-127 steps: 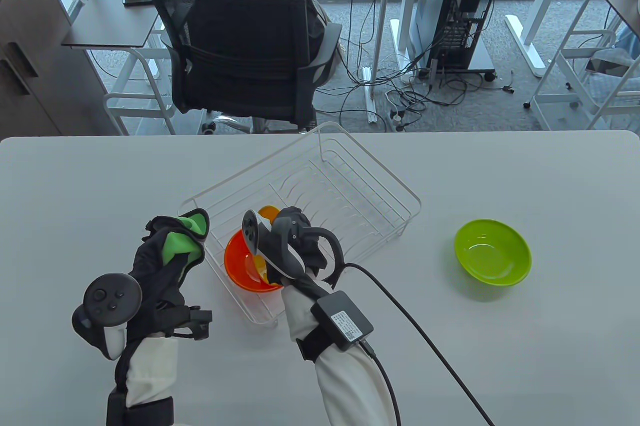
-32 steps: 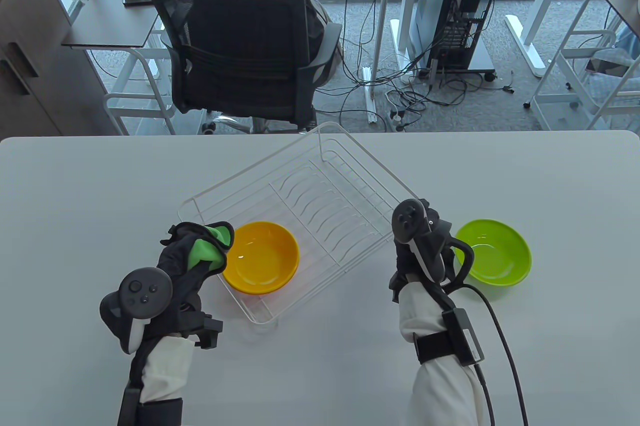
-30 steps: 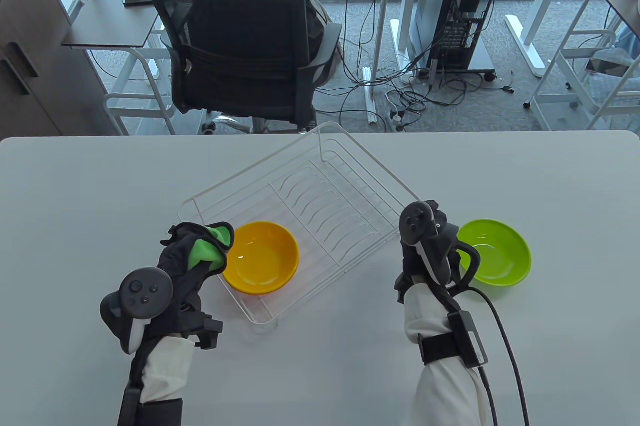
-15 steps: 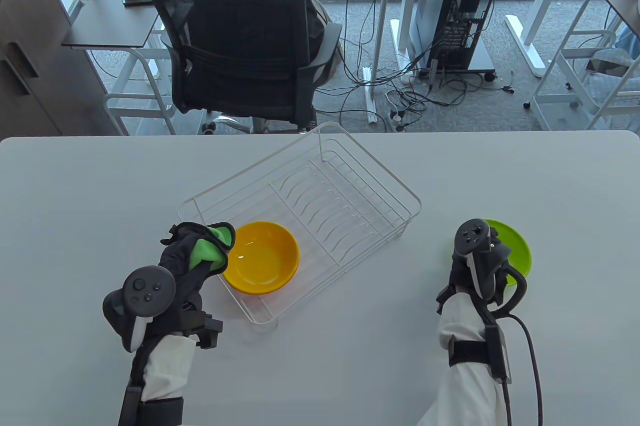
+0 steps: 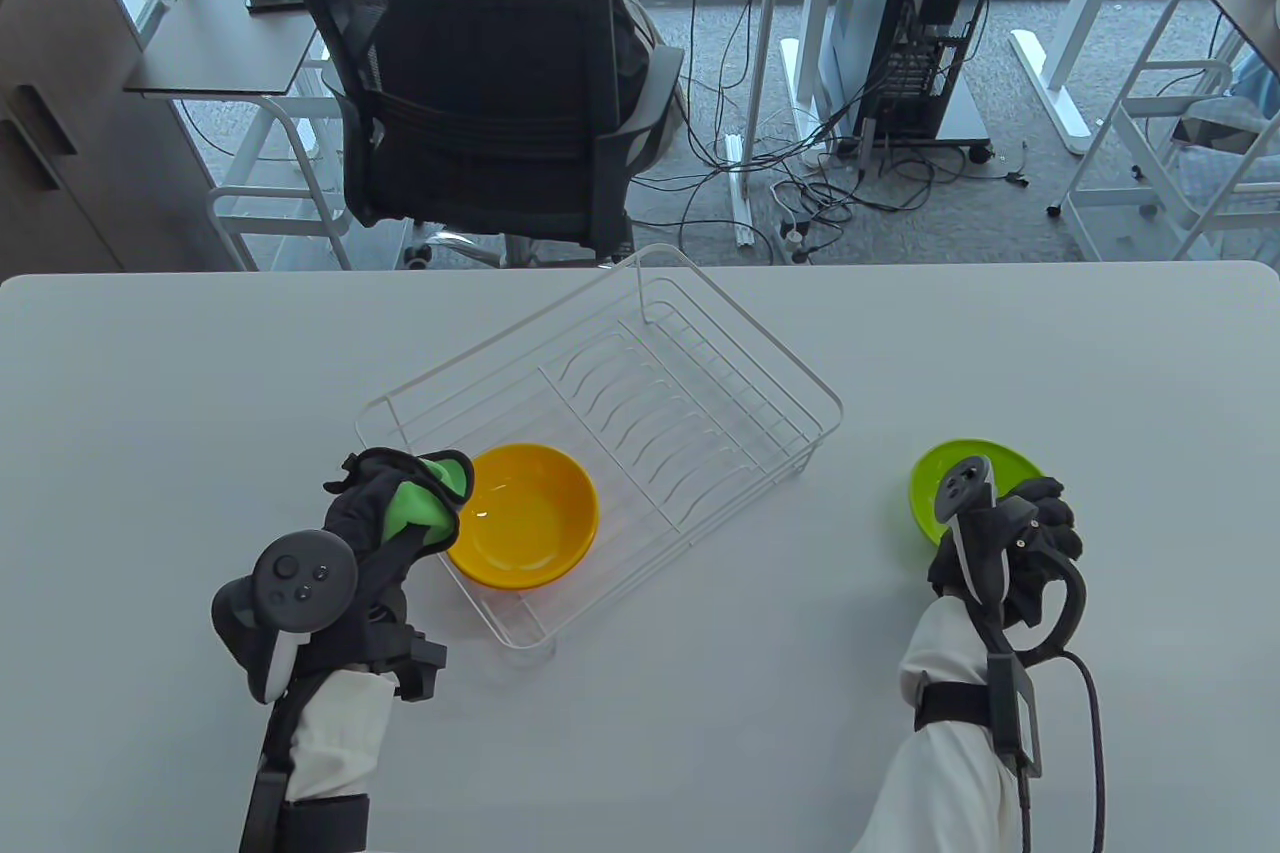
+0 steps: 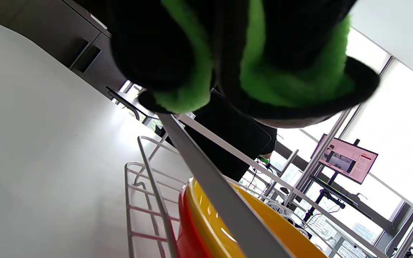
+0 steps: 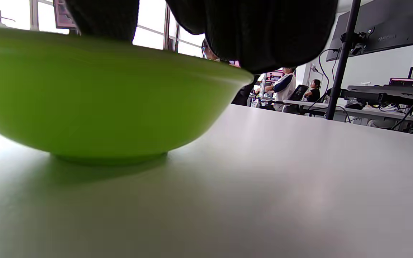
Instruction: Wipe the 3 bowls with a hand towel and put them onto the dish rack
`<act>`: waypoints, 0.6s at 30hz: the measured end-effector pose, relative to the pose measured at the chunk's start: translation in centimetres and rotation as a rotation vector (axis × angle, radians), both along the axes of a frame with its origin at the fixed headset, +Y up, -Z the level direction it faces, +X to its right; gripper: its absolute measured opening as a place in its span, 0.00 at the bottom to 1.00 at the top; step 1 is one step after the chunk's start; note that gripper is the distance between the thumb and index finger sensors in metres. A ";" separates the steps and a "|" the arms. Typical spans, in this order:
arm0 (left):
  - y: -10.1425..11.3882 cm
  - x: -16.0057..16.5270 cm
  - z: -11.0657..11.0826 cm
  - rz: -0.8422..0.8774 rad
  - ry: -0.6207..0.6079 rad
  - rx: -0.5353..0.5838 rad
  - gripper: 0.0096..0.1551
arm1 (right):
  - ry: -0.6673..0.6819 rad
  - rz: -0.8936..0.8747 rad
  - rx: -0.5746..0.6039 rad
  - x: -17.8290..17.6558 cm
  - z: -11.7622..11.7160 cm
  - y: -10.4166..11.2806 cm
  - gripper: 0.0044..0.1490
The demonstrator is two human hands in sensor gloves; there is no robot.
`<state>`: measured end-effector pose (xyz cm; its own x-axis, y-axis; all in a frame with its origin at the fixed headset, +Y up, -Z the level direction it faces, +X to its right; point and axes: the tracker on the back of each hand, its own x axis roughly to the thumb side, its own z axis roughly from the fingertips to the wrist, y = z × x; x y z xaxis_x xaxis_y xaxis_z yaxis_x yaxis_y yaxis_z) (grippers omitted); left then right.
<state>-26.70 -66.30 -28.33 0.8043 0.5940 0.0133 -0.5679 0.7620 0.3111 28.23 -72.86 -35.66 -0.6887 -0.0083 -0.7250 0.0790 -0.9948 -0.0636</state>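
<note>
My right hand (image 5: 1030, 543) is down on the near right edge of the green bowl (image 5: 930, 483), which sits flat on the table (image 5: 700, 693). In the right wrist view my fingers (image 7: 264, 32) hang over the rim; whether they grip it I cannot tell. My left hand (image 5: 385, 518) is curled round the towel (image 5: 425, 498), bunched in my fist. Just right of that fist, the yellow bowl (image 5: 525, 523) sits stacked in the red bowl (image 6: 188, 233), in the rack's (image 5: 700, 363) near corner.
</note>
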 end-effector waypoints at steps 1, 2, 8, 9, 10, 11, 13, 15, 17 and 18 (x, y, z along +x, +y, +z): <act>0.0 0.0 0.0 -0.002 -0.001 -0.001 0.30 | -0.012 -0.023 -0.004 0.2 0.1 -0.1 0.51; 0.0 0.0 0.0 -0.004 -0.002 -0.002 0.30 | -0.024 -0.042 -0.006 0.4 0.1 -0.2 0.52; -0.1 0.0 -0.1 -0.007 -0.006 -0.006 0.30 | -0.094 -0.173 -0.020 1.4 0.3 -0.6 0.54; -0.1 0.0 -0.1 -0.006 -0.006 -0.006 0.30 | -0.103 -0.195 -0.024 1.5 0.4 -0.7 0.54; -0.1 0.0 -0.1 -0.005 -0.007 -0.006 0.30 | -0.112 -0.210 -0.023 1.6 0.4 -0.7 0.54; -0.1 0.0 -0.1 -0.004 -0.007 -0.007 0.30 | -0.120 -0.229 -0.019 1.7 0.4 -0.7 0.54; -0.1 0.1 -0.1 -0.004 -0.008 -0.008 0.30 | -0.127 -0.251 -0.014 1.8 0.4 -0.7 0.52; -0.1 0.1 -0.1 -0.006 -0.009 -0.008 0.30 | -0.140 -0.264 -0.014 1.8 0.5 -0.7 0.52; -0.1 0.1 -0.1 -0.006 -0.010 -0.009 0.30 | -0.148 -0.267 -0.008 1.9 0.5 -0.7 0.51; -0.1 0.1 -0.1 -0.006 -0.010 -0.008 0.30 | -0.153 -0.275 -0.009 1.9 0.6 -0.7 0.51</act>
